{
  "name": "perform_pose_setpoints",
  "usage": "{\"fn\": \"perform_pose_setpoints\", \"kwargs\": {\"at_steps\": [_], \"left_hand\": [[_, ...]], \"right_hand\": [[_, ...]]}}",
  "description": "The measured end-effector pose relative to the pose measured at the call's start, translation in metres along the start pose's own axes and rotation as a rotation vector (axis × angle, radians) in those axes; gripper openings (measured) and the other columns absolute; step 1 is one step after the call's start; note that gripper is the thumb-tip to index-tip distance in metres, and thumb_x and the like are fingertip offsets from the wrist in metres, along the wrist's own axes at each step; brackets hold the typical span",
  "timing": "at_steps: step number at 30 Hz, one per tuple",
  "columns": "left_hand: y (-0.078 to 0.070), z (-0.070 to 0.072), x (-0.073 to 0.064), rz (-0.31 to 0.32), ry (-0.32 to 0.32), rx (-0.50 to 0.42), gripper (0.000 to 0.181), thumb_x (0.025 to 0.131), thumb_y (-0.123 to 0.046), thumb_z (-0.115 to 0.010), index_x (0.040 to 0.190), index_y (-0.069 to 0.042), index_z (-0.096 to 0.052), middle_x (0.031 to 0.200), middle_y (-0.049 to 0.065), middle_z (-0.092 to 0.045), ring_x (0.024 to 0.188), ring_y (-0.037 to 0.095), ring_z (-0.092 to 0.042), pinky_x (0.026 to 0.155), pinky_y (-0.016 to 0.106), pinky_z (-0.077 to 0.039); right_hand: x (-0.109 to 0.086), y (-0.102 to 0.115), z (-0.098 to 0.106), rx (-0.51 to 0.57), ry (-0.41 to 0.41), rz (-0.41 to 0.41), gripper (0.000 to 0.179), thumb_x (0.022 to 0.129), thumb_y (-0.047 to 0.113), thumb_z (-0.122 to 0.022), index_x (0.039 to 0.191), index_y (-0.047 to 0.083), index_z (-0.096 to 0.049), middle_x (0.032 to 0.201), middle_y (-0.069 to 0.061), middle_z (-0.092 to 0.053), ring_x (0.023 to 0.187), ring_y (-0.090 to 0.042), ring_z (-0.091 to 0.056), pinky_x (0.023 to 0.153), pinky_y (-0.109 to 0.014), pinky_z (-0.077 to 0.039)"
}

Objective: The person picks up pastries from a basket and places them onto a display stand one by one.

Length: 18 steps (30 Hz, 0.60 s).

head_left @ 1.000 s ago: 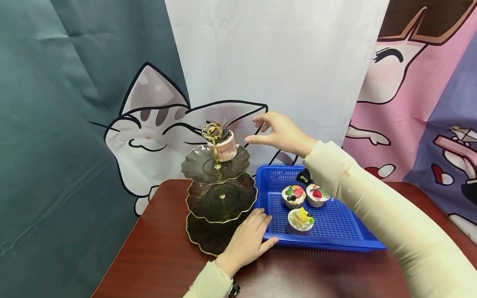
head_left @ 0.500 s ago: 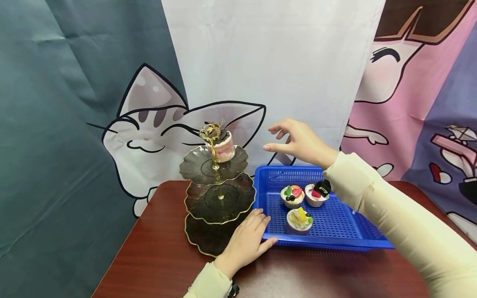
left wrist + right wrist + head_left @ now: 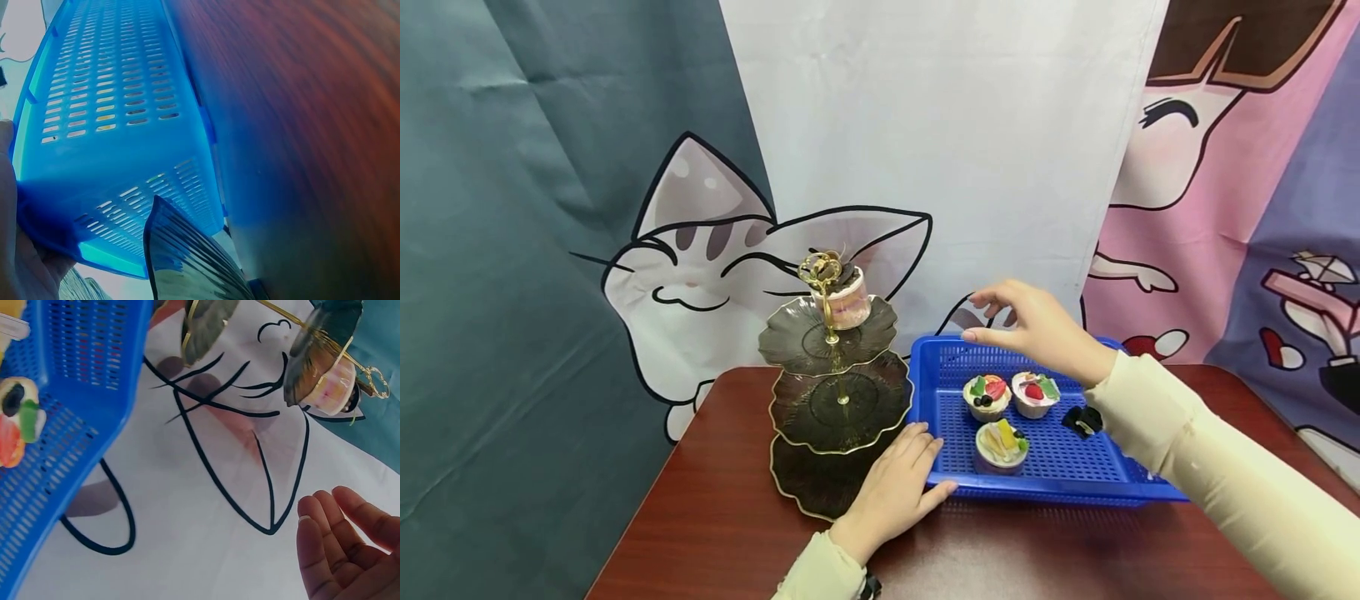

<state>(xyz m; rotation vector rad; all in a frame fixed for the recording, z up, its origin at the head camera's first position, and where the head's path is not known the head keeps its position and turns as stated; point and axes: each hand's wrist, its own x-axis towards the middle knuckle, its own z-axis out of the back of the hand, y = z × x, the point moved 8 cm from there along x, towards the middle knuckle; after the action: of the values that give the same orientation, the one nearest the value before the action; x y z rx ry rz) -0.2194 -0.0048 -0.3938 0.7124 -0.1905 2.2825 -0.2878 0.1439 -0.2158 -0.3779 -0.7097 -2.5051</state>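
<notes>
My left hand [image 3: 897, 483] rests with extended fingers on the near left corner of a blue plastic basket [image 3: 1045, 485]. Above the basket's back part hovers my right hand [image 3: 1037, 329], fingers loosely bent and holding nothing. Inside the basket sit a cupcake with strawberry and blueberries [image 3: 987, 395], a cupcake with a raspberry [image 3: 1035, 394] and a cup dessert with yellow fruit [image 3: 1001, 447]. To the left stands a three-tier plate stand [image 3: 842, 412] with gold rims. On its top tier is a round cake with dark chocolate curls [image 3: 852, 305], partly behind the gold handle [image 3: 822, 271].
The reddish-brown table [image 3: 688, 500] carries the stand and the basket side by side. Behind it hangs a curtain [image 3: 955, 125] printed with a cat and a cartoon figure. The left wrist view shows the stand's plate edge [image 3: 181, 250] close to the basket's wall.
My right hand has moved right and down, away from the cake on the top tier to above the basket. The left hand stays at the basket corner.
</notes>
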Motion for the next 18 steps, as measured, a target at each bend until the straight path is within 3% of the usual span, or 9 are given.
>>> {"fn": "perform_pose_setpoints", "kwargs": {"at_steps": [11, 18], "left_hand": [[0.0, -0.001, 0.0, 0.012, 0.022, -0.022, 0.054, 0.093, -0.052, -0.053, 0.123, -0.008, -0.063, 0.125, 0.006, -0.063, 0.128, 0.02, -0.051, 0.112, 0.032, -0.04], [0.001, 0.0, 0.0, -0.003, 0.003, -0.011, 0.055, 0.092, -0.052, -0.055, 0.123, -0.008, -0.063, 0.124, 0.006, -0.063, 0.128, 0.02, -0.052, 0.112, 0.032, -0.04]], "right_hand": [[-0.024, -0.02, -0.012, 0.019, 0.018, -0.048, 0.048, 0.086, 0.038, -0.07, 0.122, 0.006, -0.062, 0.114, -0.008, -0.065, 0.1, -0.022, -0.06, 0.086, -0.044, -0.053], [-0.041, -0.031, -0.021, 0.034, 0.002, -0.065, 0.042, 0.087, 0.037, -0.069, 0.118, 0.009, -0.064, 0.109, -0.006, -0.066, 0.097, -0.022, -0.061, 0.082, -0.039, -0.054]]}}
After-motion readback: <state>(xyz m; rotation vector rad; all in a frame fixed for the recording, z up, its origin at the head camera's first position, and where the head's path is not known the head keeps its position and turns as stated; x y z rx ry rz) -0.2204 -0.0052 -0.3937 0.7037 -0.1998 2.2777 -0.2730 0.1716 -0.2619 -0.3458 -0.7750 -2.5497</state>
